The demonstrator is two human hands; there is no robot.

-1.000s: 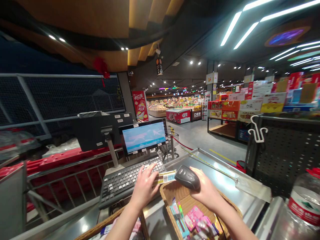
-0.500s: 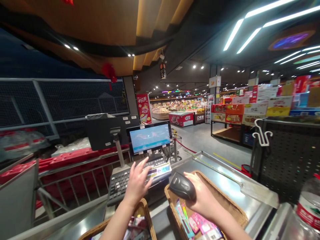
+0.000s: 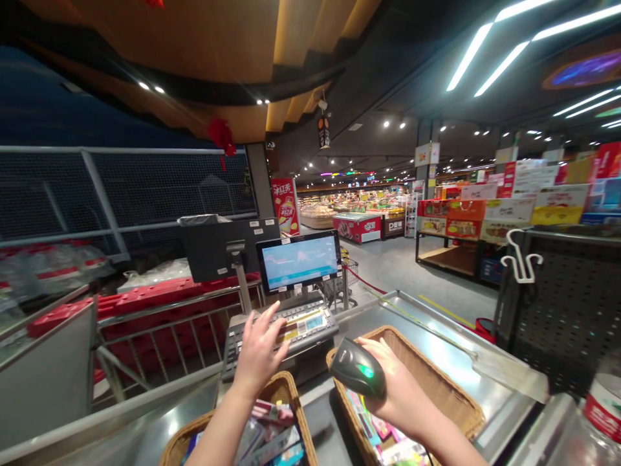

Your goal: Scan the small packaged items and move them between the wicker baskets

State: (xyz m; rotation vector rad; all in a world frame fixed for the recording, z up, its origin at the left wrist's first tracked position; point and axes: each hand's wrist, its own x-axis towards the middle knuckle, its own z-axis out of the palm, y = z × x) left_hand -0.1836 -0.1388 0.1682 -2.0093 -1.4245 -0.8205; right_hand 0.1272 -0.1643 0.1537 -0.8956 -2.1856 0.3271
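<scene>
My right hand [image 3: 400,385] grips a black barcode scanner [image 3: 347,362] with a green light glowing on its top. It is above a wicker basket [image 3: 466,411] that holds small colourful packages [image 3: 373,424]. Fingers spread, my left hand [image 3: 261,349] rests over the left part of a black keyboard [image 3: 320,330]; whether a fingertip presses a key I cannot tell. Below my left forearm is a second wicker basket [image 3: 303,424] with several packaged items [image 3: 274,430] in it. Behind the keyboard stands a lit monitor [image 3: 301,262].
The metal counter [image 3: 417,317] extends under both baskets. A second screen, seen from behind [image 3: 208,252], stands on a pole at left. A white hook [image 3: 521,259] hangs on a black perforated panel [image 3: 577,291] at right, above a large plastic bottle [image 3: 604,408].
The scanner now shows a green light that was off before. My view has shifted slightly left, so the scene sits further right. My left hand still lies over the keyboard.
</scene>
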